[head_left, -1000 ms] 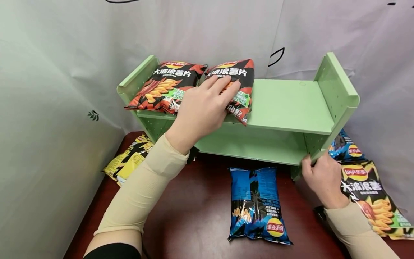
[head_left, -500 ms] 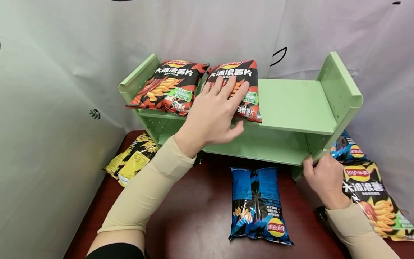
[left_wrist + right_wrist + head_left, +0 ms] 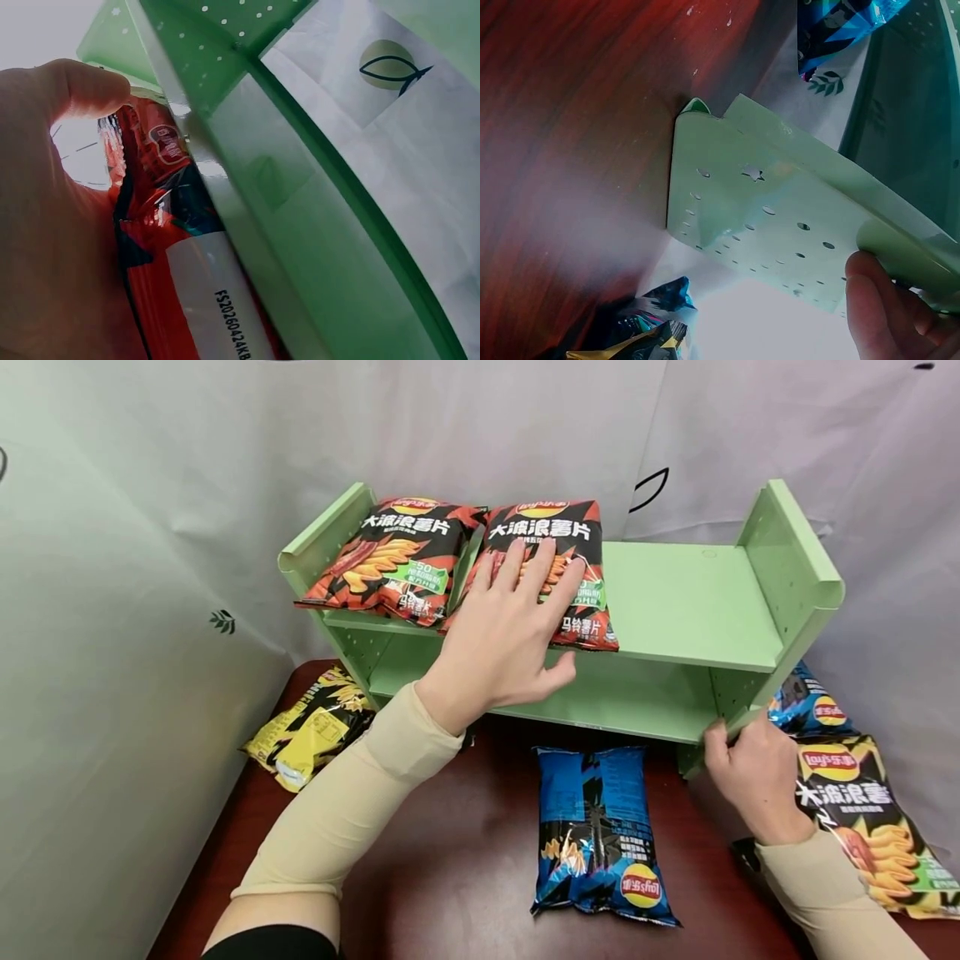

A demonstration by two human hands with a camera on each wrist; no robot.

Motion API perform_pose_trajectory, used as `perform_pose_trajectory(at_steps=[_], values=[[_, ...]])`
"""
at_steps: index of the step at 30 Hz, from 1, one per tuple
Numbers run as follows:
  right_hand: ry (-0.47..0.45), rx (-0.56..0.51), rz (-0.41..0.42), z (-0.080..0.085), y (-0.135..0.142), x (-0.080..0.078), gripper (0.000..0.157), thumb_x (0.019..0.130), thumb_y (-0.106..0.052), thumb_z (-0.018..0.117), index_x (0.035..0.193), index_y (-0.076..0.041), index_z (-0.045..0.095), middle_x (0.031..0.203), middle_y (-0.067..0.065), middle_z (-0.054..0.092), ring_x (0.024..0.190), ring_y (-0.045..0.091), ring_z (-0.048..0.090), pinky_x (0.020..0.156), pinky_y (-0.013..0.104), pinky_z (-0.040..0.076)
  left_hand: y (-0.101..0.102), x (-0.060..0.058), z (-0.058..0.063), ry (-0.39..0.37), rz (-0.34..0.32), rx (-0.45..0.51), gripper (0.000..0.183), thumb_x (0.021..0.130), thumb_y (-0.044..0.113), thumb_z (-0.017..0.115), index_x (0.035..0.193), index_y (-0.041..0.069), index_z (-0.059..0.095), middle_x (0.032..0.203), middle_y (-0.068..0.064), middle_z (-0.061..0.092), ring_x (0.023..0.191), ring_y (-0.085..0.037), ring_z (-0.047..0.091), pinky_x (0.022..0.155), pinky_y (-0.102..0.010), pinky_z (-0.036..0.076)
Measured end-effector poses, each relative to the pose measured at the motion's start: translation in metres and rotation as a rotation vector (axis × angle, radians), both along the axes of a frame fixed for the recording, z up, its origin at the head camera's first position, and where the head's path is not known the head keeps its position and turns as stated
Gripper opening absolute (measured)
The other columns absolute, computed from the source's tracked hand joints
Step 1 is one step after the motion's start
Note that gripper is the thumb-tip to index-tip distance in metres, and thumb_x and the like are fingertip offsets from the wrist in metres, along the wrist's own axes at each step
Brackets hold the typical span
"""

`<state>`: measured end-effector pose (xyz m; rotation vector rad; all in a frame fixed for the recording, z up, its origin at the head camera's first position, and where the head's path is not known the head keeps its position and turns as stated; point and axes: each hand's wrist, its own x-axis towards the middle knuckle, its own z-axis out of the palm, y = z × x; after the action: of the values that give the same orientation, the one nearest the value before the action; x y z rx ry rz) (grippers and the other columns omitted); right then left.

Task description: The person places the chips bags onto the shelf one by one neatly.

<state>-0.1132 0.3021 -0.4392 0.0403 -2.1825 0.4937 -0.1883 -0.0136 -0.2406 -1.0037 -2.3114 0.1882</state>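
Observation:
Two red-and-black bags of potato chips lie on the top board of a green metal shelf (image 3: 690, 602). My left hand (image 3: 498, 639) rests on the right-hand chip bag (image 3: 581, 531), fingers straight and spread, thumb out beyond its lower edge. Beside it, the left-hand chip bag (image 3: 397, 556) leans by the shelf's left side panel. In the left wrist view, the bag's red underside (image 3: 161, 225) shows between the hand and the shelf edge. My right hand (image 3: 757, 777) grips the front edge of the shelf's right side panel (image 3: 765, 202), its fingers curled around it.
A blue chip bag (image 3: 592, 835) lies face down on the dark red table (image 3: 442, 852) before the shelf. Yellow-and-black bag (image 3: 307, 731) sits at left. By the right arm are a black-and-yellow bag (image 3: 855, 810) and another blue bag (image 3: 810, 702). Pale curtains hang behind.
My left hand has spread its fingers and thumb and slid slightly right. The bag under it has shifted right and straightened, leaving a gap to the other bag. My right hand keeps its grip.

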Motion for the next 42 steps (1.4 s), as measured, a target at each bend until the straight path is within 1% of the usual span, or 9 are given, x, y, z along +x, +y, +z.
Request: perform_pose_trajectory(at_steps=[4, 11, 17, 22, 26, 32, 35, 38, 42], values=[[-0.001, -0.001, 0.003, 0.000, 0.000, -0.001, 0.042, 0.090, -0.020, 0.048, 0.112, 0.015, 0.055, 0.055, 0.017, 0.041, 0.041, 0.030, 0.033, 0.041, 0.035, 0.016, 0.000, -0.002, -0.001, 0.021, 0.001, 0.009, 0.084, 0.089, 0.059, 0.049, 0.160, 0.016, 0.036, 0.162, -0.020, 0.041, 0.147, -0.045, 0.041, 0.120, -0.063, 0.033], [-0.011, -0.019, -0.007, 0.000, 0.000, 0.001, 0.030, 0.091, -0.020, 0.047, 0.096, 0.010, 0.052, 0.053, 0.016, 0.040, 0.042, 0.033, 0.035, 0.044, 0.035, 0.017, 0.001, -0.004, -0.002, 0.044, -0.020, 0.015, 0.086, 0.089, 0.061, 0.051, 0.160, 0.016, 0.036, 0.161, -0.019, 0.042, 0.145, -0.045, 0.043, 0.118, -0.064, 0.036], [-0.006, -0.017, -0.005, 0.002, -0.001, 0.002, 0.031, 0.090, -0.020, 0.048, 0.096, 0.010, 0.053, 0.053, 0.018, 0.041, 0.042, 0.035, 0.037, 0.043, 0.036, 0.017, 0.001, -0.005, -0.003, 0.031, -0.017, 0.019, 0.090, 0.088, 0.064, 0.055, 0.162, 0.017, 0.033, 0.163, -0.019, 0.039, 0.147, -0.045, 0.040, 0.120, -0.063, 0.033], [-0.012, -0.015, -0.009, 0.003, -0.001, 0.001, 0.028, 0.091, -0.020, 0.047, 0.093, 0.008, 0.051, 0.052, 0.018, 0.041, 0.042, 0.035, 0.037, 0.043, 0.036, 0.017, -0.002, -0.006, -0.005, 0.029, -0.026, 0.030, 0.098, 0.089, 0.073, 0.054, 0.165, 0.018, 0.027, 0.169, -0.018, 0.030, 0.153, -0.045, 0.033, 0.123, -0.062, 0.028], [-0.024, -0.016, -0.009, 0.003, -0.001, 0.001, 0.028, 0.091, -0.019, 0.047, 0.095, 0.008, 0.051, 0.052, 0.016, 0.040, 0.042, 0.033, 0.036, 0.044, 0.034, 0.017, -0.007, -0.006, -0.010, 0.046, -0.075, 0.077, 0.101, 0.090, 0.077, 0.052, 0.166, 0.017, 0.024, 0.171, -0.015, 0.026, 0.156, -0.040, 0.029, 0.126, -0.060, 0.024], [-0.027, -0.024, -0.010, 0.003, -0.001, 0.001, 0.025, 0.092, -0.019, 0.047, 0.092, 0.006, 0.050, 0.052, 0.014, 0.038, 0.042, 0.032, 0.035, 0.045, 0.034, 0.016, -0.022, 0.000, -0.015, 0.055, -0.167, 0.165, 0.098, 0.092, 0.073, 0.054, 0.166, 0.016, 0.025, 0.172, -0.013, 0.025, 0.159, -0.033, 0.026, 0.130, -0.055, 0.019], [-0.021, -0.021, -0.007, 0.002, -0.001, 0.000, 0.025, 0.091, -0.019, 0.048, 0.092, 0.006, 0.051, 0.052, 0.013, 0.038, 0.042, 0.032, 0.035, 0.045, 0.034, 0.016, -0.033, 0.003, -0.017, 0.074, -0.228, 0.244, 0.093, 0.093, 0.068, 0.058, 0.163, 0.013, 0.032, 0.169, -0.014, 0.031, 0.157, -0.033, 0.029, 0.130, -0.053, 0.021], [-0.019, -0.021, -0.002, 0.001, 0.000, 0.000, 0.026, 0.091, -0.019, 0.048, 0.095, 0.007, 0.052, 0.053, 0.012, 0.037, 0.042, 0.032, 0.035, 0.045, 0.034, 0.016, -0.046, 0.005, -0.021, 0.096, -0.292, 0.333, 0.089, 0.092, 0.061, 0.064, 0.159, 0.009, 0.039, 0.165, -0.015, 0.039, 0.155, -0.033, 0.034, 0.128, -0.052, 0.025], [-0.015, -0.023, 0.004, -0.001, 0.001, -0.001, 0.031, 0.090, -0.019, 0.049, 0.101, 0.009, 0.054, 0.054, 0.014, 0.039, 0.042, 0.032, 0.034, 0.044, 0.035, 0.016, -0.067, 0.010, -0.032, 0.095, -0.340, 0.438, 0.082, 0.092, 0.053, 0.067, 0.155, 0.006, 0.044, 0.159, -0.017, 0.047, 0.151, -0.033, 0.041, 0.125, -0.050, 0.033]])
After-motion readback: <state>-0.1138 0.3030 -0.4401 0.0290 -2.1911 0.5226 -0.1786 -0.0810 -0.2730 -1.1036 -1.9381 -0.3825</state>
